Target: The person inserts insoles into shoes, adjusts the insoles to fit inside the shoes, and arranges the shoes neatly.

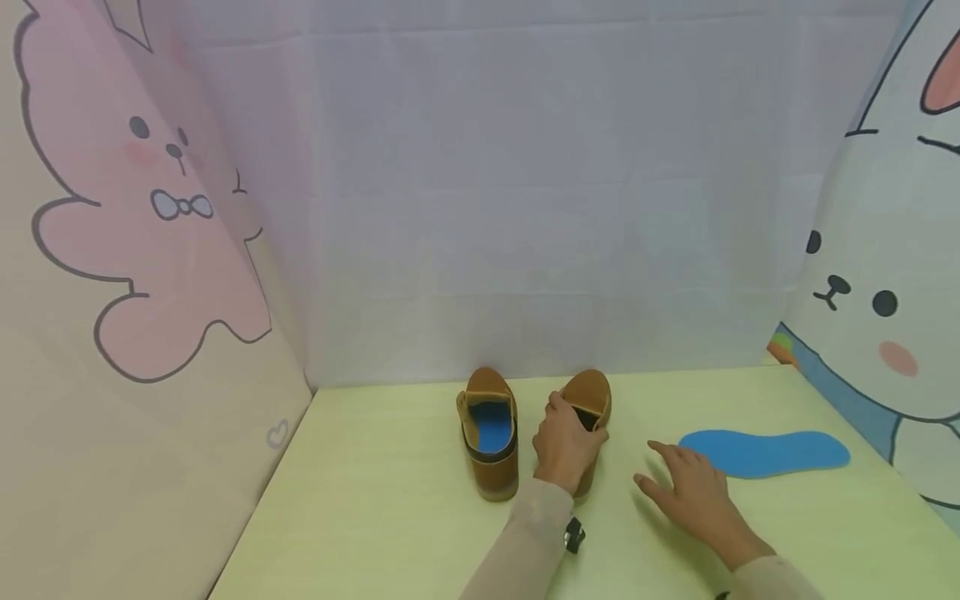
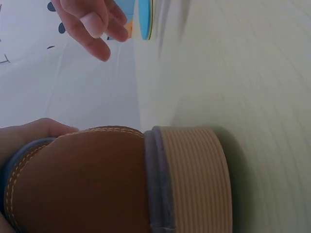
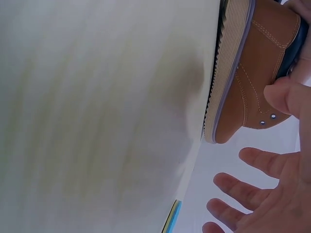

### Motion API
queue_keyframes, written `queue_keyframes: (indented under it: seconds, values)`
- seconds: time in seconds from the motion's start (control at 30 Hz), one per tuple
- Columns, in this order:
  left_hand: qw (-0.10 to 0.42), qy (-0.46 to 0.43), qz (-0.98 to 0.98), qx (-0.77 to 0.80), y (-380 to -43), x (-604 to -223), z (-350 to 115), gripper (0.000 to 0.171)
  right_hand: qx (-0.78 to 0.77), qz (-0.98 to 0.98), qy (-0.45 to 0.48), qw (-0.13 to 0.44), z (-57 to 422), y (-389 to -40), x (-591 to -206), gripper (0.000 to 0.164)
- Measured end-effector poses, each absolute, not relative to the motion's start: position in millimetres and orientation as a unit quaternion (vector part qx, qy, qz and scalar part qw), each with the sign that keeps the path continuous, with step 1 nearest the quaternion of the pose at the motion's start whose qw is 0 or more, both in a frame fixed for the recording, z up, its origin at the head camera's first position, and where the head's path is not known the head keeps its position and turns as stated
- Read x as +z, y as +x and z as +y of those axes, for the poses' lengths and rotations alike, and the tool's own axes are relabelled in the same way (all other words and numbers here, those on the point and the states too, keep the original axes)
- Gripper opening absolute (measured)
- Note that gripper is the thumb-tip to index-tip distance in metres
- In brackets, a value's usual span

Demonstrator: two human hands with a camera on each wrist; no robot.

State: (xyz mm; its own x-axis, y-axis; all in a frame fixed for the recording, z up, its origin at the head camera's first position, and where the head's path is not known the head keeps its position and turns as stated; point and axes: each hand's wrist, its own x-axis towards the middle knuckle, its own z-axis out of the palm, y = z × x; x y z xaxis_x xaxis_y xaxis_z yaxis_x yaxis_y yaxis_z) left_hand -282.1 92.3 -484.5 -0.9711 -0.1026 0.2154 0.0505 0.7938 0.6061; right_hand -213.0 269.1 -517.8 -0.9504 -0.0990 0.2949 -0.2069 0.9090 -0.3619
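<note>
Pale cloth (image 1: pixel 540 200) along the far side, yellowish worktop (image 1: pixel 360 500), brown shoe (image 1: pixel 590 390) far centre, matching shoe (image 1: pixel 495 471) just left, blue insole (image 1: pixel 772 454) flat at right, left grip (image 1: pixel 565 443) holding the brown shoe, partly hiding it, right grip (image 1: pixel 693 496) wide, near the insole's left end

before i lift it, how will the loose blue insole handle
The loose blue insole looks thin, so it is probably light and may flex when lifted. Lying flat on the table, it seems unlikely to roll or tip.

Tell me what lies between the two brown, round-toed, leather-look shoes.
The head view shows the left hand, gripping the right shoe, partly in the gap; the rest is bare pale yellow tabletop.
</note>
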Motion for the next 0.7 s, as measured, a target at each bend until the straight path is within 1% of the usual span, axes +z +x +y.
queue_keyframes:
  seconds: [0.13,0.3,0.37,0.47,0.7]
  values:
    - [0.092,0.013,-0.938,-0.334,-279.4,-478.3,88.2,0.088,0.203,-0.966,0.084,0.135,264.4,-213.2,-516.8,0.063]
    - [0.034,0.011,-0.924,-0.381,-273.3,-470.6,74.0,0.089,0.222,-0.96,0.1,0.137,259.5,-213.3,-515.2,0.063]
    - [0.019,0.006,-0.917,-0.398,-271.0,-468.9,66.9,0.087,0.242,-0.955,0.109,0.131,256.6,-214.6,-512.4,0.064]
    - [0.014,-0.004,-0.906,-0.423,-266.4,-466.0,57.1,0.085,0.275,-0.947,0.12,0.118,251.9,-218.4,-507.1,0.066]
    - [0.015,-0.02,-0.908,-0.417,-246.3,-463.4,44.3,0.087,0.364,-0.921,0.109,0.084,248.5,-226.0,-500.5,0.059]
